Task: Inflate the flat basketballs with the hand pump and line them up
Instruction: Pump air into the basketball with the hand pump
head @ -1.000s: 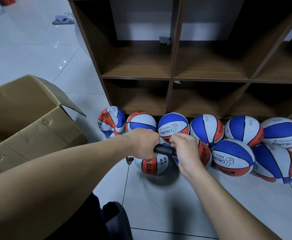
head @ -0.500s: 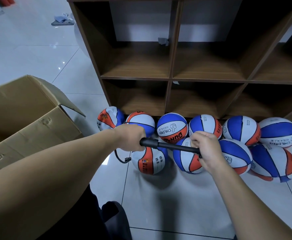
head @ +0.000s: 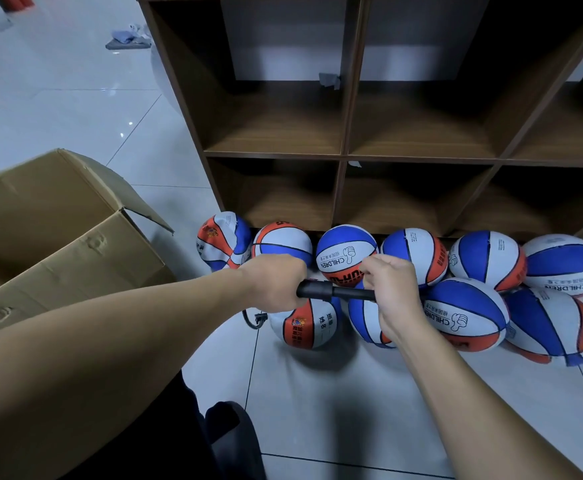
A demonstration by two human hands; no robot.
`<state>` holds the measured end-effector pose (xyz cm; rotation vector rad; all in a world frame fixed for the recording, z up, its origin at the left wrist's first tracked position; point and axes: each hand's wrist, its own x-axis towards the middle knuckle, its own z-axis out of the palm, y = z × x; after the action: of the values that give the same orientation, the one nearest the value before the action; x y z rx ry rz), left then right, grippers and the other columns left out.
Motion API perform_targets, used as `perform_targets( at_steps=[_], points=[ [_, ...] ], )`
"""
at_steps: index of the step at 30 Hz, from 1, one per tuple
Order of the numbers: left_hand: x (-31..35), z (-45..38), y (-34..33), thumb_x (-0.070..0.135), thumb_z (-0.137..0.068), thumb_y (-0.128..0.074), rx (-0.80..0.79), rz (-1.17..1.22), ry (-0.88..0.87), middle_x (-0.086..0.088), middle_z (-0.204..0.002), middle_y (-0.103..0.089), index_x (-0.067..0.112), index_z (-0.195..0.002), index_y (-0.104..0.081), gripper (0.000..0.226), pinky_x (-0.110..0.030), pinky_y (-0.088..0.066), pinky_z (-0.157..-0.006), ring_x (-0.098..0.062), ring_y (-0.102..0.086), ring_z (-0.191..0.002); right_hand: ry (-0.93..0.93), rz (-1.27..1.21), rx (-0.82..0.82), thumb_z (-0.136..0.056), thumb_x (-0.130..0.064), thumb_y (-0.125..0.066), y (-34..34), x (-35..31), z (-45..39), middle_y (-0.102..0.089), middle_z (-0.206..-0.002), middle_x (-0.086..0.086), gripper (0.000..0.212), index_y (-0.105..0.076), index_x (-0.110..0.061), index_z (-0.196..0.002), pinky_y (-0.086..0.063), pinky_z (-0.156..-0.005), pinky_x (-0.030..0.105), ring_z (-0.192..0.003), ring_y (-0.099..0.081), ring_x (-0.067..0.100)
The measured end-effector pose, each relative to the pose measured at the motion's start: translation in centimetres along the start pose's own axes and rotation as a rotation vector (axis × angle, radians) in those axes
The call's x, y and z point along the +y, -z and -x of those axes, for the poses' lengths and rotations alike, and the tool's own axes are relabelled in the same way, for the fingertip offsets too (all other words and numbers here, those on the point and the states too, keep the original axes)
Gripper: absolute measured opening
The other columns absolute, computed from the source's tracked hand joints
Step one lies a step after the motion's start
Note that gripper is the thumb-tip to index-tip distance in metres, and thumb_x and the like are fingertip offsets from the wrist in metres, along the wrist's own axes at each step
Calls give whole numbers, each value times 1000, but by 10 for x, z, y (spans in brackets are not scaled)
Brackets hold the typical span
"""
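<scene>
Pale floor tiles (head: pixel 335 393) are seen before a wooden shelf unit (head: pixel 345 157), with inflated basketballs (head: pixel 487 259) lined along its base. In front of that unit, a black pump (head: pixel 331 291) is gripped by both hands: left hand (head: pixel 272 282) around the barrel, right hand (head: pixel 392 289) around the handle. A hard stroke could tug the hose (head: pixel 250 320) from the ball (head: pixel 302 323).

"CHILDREN" reads on 3 basketballs: back-row ball (head: pixel 345 252), front ball (head: pixel 466 313), far-right ball (head: pixel 563 265).
</scene>
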<state>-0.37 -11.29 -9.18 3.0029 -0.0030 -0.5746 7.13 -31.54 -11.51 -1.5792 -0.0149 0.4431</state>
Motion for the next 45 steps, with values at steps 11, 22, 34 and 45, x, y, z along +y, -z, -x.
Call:
perform_targets(
  at_steps=[11,22,34,45],
  points=[
    [11,-5,4,39,-95,-62,-10,-40,-45,3,-65,-57,24,-72,-52,29,-35,-50,-59,-18,-55,-59,6,-33,31,-85,1,-57,-30,12,11,-16,-64,5,46,-25,-21,-60,-19,-54,30,-64,-16,21],
    [10,-8,4,35,-93,-62,-69,-43,-91,4,-63,-55,23,-69,-54,29,-32,-45,-55,-16,-50,-55,-51,-35,-30,-78,-13,-64,-36,23,10,-22,-76,25,33,-36,3,-72,-26,-69,44,-77,-24,45],
    [-30,-8,4,40,-91,-68,-67,23,29,3,-61,-54,22,-67,-55,32,-32,-40,-54,-18,-48,-56,-115,-63,-56,-93,-3,-63,46,8,-14,-20,-61,5,46,-34,-20,-61,-18,-58,40,-54,-23,19],
    [-12,-2,9,41,-97,-61,28,-95,-32,2,-67,-59,24,-71,-53,32,-32,-45,-54,-19,-52,-58,-64,-81,-10,-84,-4,-61,0,2,3,-18,-65,5,45,-21,-20,-70,-12,-64,45,-62,-17,21]
  ],
)
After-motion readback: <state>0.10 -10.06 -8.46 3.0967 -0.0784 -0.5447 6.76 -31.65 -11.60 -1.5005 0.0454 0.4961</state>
